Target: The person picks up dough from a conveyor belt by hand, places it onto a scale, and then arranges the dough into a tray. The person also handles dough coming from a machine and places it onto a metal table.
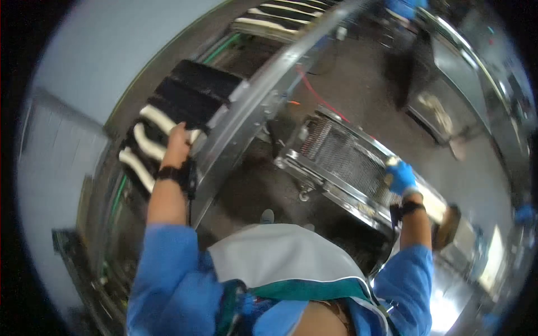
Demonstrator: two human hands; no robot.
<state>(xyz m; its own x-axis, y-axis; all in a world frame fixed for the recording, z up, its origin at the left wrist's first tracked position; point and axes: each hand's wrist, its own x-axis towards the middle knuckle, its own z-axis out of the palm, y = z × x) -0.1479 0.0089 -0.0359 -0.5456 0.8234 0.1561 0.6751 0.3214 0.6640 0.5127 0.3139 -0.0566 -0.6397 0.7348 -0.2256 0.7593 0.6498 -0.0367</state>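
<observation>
On the left, my left hand (178, 144) is bare, with its fingers closed over a long pale dough strip (158, 119) lying in a black grooved tray (193, 92). The strip shows on both sides of the hand. Two more dough strips (147, 144) lie nearer to me, side by side in the tray. My right hand (400, 177), in a blue glove, is over the wire mesh conveyor (347, 162). Its fingers are closed around a pale dough piece (393, 161), which is partly hidden by the glove.
A metal rail (252, 106) runs diagonally between the tray line and the mesh conveyor. Farther up, more dough strips (266, 25) lie in dark trays. A red hose (316, 95) trails behind the conveyor. Dough (436, 112) lies on a metal surface at upper right.
</observation>
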